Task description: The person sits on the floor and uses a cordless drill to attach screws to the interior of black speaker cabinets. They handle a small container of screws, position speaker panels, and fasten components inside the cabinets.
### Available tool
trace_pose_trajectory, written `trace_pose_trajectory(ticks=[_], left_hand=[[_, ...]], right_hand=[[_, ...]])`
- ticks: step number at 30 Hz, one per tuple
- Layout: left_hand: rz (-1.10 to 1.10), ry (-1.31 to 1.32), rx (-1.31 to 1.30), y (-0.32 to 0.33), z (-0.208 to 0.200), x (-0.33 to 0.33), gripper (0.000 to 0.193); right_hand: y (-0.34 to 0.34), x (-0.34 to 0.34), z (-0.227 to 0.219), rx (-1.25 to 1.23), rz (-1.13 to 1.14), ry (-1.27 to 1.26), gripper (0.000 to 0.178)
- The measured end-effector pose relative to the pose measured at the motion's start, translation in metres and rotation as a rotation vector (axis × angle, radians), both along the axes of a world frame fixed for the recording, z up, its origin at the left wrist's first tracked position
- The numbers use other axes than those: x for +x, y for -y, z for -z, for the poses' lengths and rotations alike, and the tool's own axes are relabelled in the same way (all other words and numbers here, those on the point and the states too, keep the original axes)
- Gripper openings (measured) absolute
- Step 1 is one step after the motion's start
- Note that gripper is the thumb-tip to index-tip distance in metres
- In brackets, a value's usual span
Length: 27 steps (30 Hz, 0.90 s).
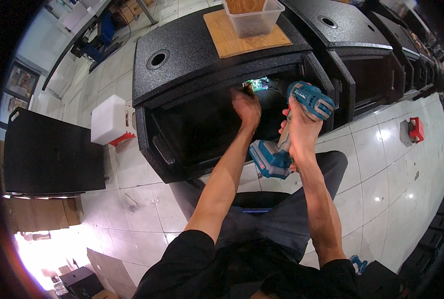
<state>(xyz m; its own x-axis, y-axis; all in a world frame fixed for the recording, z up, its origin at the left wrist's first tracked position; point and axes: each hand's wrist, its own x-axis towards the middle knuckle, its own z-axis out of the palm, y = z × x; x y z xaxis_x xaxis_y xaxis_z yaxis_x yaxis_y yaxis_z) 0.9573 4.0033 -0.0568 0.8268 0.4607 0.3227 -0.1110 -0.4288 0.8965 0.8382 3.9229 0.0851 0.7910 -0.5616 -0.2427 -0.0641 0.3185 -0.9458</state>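
My right hand (304, 132) is wrapped around the handle of a teal and grey cordless drill (309, 97). The drill's front points into the open side of a black, rough-coated speaker cabinet (192, 55). Inside the cabinet, a brightly lit green circuit board (261, 83) shows near the upper edge of the opening. My left hand (247, 107) reaches in just below that board, its fingers bent together close to it. Whatever those fingertips pinch, if anything, is lost in the shadow, and the drill's tip is hard to make out.
On the cabinet's top, a clear plastic tub (254, 22) stands on a wooden board (214, 37). More black cabinets (351, 25) line up to the right. A white container (108, 119) and a black panel (52, 149) are at the left; a red object (417, 129) sits on the tiled floor.
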Motion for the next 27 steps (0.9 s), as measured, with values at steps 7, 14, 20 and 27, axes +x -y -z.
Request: trace_pose_trajectory(ticks=[7,14,20,27], left_hand=[[0.058,-0.047,-0.044,0.001,-0.003,-0.003,0.025],[0.196,-0.254,-0.285,0.003,0.015,0.003,0.024],[0.058,0.0,-0.038,-0.002,0.004,0.0,0.023],[0.094,0.034,-0.527,0.003,0.015,0.006,0.022]], right_hand=[[0.005,0.0,0.009,-0.059,-0.035,-0.035,0.022],[0.003,-0.001,0.006,-0.051,-0.003,-0.004,0.017],[0.0,0.003,0.008,-0.07,-0.021,-0.03,0.016],[0.001,0.003,0.006,-0.083,-0.021,-0.041,0.018]])
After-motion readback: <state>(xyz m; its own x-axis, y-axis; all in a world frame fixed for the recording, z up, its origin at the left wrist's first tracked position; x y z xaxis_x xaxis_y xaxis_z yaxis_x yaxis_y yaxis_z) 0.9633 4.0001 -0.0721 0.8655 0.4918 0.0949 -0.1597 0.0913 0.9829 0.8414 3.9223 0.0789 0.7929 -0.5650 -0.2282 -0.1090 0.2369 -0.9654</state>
